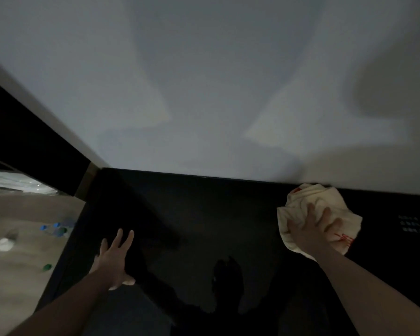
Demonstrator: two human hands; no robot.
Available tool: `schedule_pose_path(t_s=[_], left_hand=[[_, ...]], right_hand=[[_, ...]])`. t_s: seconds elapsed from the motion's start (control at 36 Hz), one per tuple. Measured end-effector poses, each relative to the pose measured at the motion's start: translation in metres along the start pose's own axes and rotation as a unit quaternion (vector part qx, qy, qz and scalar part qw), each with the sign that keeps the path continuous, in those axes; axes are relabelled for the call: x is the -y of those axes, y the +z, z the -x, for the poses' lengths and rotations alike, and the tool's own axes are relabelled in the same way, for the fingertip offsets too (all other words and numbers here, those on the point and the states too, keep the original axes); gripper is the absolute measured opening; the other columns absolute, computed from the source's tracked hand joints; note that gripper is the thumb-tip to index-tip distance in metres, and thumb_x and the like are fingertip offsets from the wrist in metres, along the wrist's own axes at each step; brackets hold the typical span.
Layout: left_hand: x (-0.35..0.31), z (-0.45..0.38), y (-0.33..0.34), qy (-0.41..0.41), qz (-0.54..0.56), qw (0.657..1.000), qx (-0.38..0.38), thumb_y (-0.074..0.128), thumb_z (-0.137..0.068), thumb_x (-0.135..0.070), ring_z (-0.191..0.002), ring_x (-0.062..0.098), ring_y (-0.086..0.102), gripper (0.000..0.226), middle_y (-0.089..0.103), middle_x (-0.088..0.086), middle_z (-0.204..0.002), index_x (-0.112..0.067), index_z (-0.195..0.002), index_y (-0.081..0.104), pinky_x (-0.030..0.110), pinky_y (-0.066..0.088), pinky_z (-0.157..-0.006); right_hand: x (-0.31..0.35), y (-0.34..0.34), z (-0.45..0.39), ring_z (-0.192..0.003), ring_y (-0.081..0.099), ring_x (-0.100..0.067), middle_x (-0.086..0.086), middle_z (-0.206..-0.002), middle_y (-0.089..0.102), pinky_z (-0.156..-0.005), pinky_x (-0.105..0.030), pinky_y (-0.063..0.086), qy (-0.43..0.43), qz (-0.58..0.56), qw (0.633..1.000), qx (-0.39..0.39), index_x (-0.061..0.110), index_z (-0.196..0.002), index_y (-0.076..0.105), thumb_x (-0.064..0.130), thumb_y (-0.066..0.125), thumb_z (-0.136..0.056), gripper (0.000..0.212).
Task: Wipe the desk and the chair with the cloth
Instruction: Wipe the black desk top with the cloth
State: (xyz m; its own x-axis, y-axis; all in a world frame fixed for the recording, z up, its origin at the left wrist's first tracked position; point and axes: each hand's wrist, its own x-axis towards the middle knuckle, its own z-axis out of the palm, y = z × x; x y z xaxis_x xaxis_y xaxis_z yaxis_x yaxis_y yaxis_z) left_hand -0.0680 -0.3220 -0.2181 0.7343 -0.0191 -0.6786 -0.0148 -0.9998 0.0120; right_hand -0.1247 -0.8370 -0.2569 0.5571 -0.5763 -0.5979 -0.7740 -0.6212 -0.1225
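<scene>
A dark, glossy desk runs along a pale wall. On its far right lies a crumpled cream cloth with red print, close to the wall edge. My right hand lies on top of the cloth, fingers spread over it and pressing it to the desk. My left hand rests flat on the desk's left part, fingers straight and spread, holding nothing. No chair is visible in this view.
A pale wall rises directly behind the desk. To the left, beyond the desk's edge, the floor holds several bottles with blue and green caps. Small light markings show on the desk at the right.
</scene>
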Motion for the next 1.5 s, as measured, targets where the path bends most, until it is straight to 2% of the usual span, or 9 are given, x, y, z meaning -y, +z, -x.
schedule_pose_path(t_s=[0.11, 0.25, 0.42, 0.58, 0.81, 0.89, 1.14, 1.36, 1.5], left_hand=[[0.004, 0.003, -0.003, 0.015, 0.018, 1.000, -0.010, 0.090, -0.069, -0.046, -0.154, 0.046, -0.014, 0.143, -0.027, -0.002, -0.168, -0.034, -0.159, -0.021, 0.062, 0.014, -0.124], [0.013, 0.002, -0.011, 0.041, 0.001, 0.999, -0.020, 0.088, -0.065, -0.058, -0.155, 0.042, -0.014, 0.142, -0.023, -0.004, -0.169, -0.038, -0.161, -0.014, 0.058, 0.000, -0.126], [0.060, -0.014, -0.033, 0.120, 0.006, 0.992, -0.040, 0.083, -0.068, -0.061, -0.158, 0.031, -0.005, 0.122, -0.001, -0.013, -0.171, -0.041, -0.163, 0.010, 0.053, 0.001, -0.127], [0.125, -0.030, -0.051, 0.084, -0.023, 0.994, -0.064, 0.085, -0.069, -0.059, -0.158, 0.034, -0.008, 0.142, -0.025, 0.001, -0.169, -0.025, -0.162, -0.017, 0.043, 0.015, -0.127], [0.140, -0.052, -0.046, 0.095, -0.009, 0.994, -0.060, 0.092, -0.058, -0.060, -0.158, 0.030, -0.011, 0.154, -0.030, -0.005, -0.167, -0.026, -0.162, -0.016, 0.044, 0.026, -0.124], [0.139, -0.057, -0.047, 0.092, -0.007, 0.994, -0.054, 0.093, -0.057, -0.059, -0.157, 0.034, -0.011, 0.154, -0.028, -0.004, -0.168, -0.025, -0.163, -0.014, 0.043, 0.022, -0.126], [0.137, -0.053, -0.050, 0.071, -0.034, 0.996, -0.039, 0.094, -0.058, -0.056, -0.157, 0.036, -0.009, 0.154, -0.029, -0.004, -0.167, -0.024, -0.162, -0.016, 0.043, 0.023, -0.126], [0.104, -0.031, -0.070, 0.027, -0.063, 0.998, -0.004, 0.092, -0.070, -0.042, -0.157, 0.040, -0.002, 0.145, -0.026, 0.008, -0.168, -0.013, -0.161, -0.017, 0.046, 0.035, -0.121], [0.074, -0.028, -0.065, 0.028, -0.015, 0.999, 0.034, 0.092, -0.070, -0.042, -0.154, 0.046, -0.011, 0.147, -0.033, 0.010, -0.165, -0.024, -0.159, -0.024, 0.052, 0.036, -0.119]], right_hand=[[0.026, 0.002, 0.017, -0.145, -0.031, -0.043, -0.007, -0.162, -0.030, -0.114, -0.064, -0.013, 0.025, -0.044, 0.998, -0.027, 0.033, -0.157, -0.013, 0.065, 0.042, -0.095, 0.090], [0.071, 0.031, 0.031, -0.144, -0.030, -0.046, -0.010, -0.161, -0.030, -0.115, -0.067, -0.010, 0.017, -0.049, 0.999, 0.002, 0.033, -0.157, -0.014, 0.064, 0.039, -0.096, 0.087], [0.175, 0.069, 0.080, -0.144, -0.032, -0.042, -0.006, -0.160, -0.033, -0.112, -0.072, -0.007, -0.024, -0.048, 0.999, 0.007, 0.038, -0.156, -0.014, 0.062, 0.037, -0.097, 0.082], [0.304, 0.110, 0.124, -0.141, -0.035, -0.047, -0.010, -0.161, -0.032, -0.109, -0.075, -0.011, -0.116, -0.045, 0.992, 0.025, 0.036, -0.158, -0.011, 0.054, 0.045, -0.094, 0.087], [0.430, 0.153, 0.156, -0.146, -0.027, -0.044, -0.005, -0.162, -0.028, -0.109, -0.075, -0.011, -0.231, 0.032, 0.971, 0.046, 0.040, -0.156, -0.011, 0.050, 0.062, -0.083, 0.104], [0.456, 0.162, 0.163, -0.140, -0.039, -0.043, 0.002, -0.161, -0.031, -0.103, -0.077, -0.015, -0.258, 0.079, 0.961, 0.062, 0.040, -0.155, -0.016, 0.044, 0.064, -0.081, 0.109], [0.410, 0.177, 0.162, -0.148, -0.028, -0.034, 0.007, -0.166, -0.018, -0.111, -0.069, -0.013, -0.362, 0.121, 0.924, -0.011, 0.044, -0.157, 0.004, 0.062, 0.050, -0.089, 0.083], [0.294, 0.161, 0.172, -0.146, -0.034, -0.029, 0.012, -0.160, -0.032, -0.113, -0.064, -0.015, -0.264, 0.116, 0.957, 0.001, 0.044, -0.155, -0.011, 0.061, 0.035, -0.096, 0.076], [0.237, 0.123, 0.159, -0.148, -0.030, -0.031, 0.009, -0.163, -0.028, -0.115, -0.064, -0.011, -0.213, 0.076, 0.974, 0.023, 0.045, -0.156, -0.011, 0.062, 0.035, -0.096, 0.077]])
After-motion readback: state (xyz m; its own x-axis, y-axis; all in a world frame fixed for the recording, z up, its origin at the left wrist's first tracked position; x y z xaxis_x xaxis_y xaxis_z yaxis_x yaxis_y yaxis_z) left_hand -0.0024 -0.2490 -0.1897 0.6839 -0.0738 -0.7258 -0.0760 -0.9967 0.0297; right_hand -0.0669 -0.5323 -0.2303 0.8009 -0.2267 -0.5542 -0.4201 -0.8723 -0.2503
